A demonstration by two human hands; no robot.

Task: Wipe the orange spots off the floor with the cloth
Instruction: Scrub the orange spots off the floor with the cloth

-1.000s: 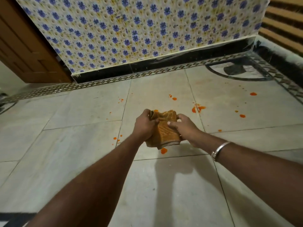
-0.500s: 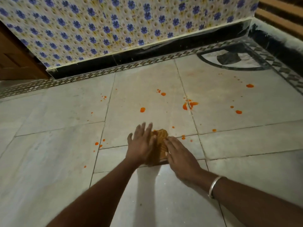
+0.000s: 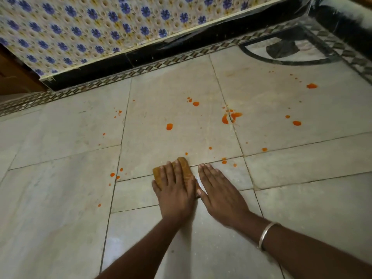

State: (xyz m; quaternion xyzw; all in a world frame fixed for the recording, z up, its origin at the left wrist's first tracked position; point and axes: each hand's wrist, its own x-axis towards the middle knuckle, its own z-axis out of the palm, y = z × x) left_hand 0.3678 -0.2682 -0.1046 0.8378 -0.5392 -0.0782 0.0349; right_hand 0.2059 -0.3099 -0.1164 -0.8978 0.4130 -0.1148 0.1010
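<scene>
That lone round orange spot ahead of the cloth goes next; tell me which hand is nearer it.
Left. The left hand presses the cloth flat just short of the spot, in line with it; the right hand lies flat on the floor, off to the right.

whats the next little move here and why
Probably slide the folded orange-brown cloth forward under the left hand, which lies flat on it. The small orange spot sits just ahead of its front edge, unwiped, with a larger orange blob beyond. The right hand rests flat on the pale tiled floor.
</scene>
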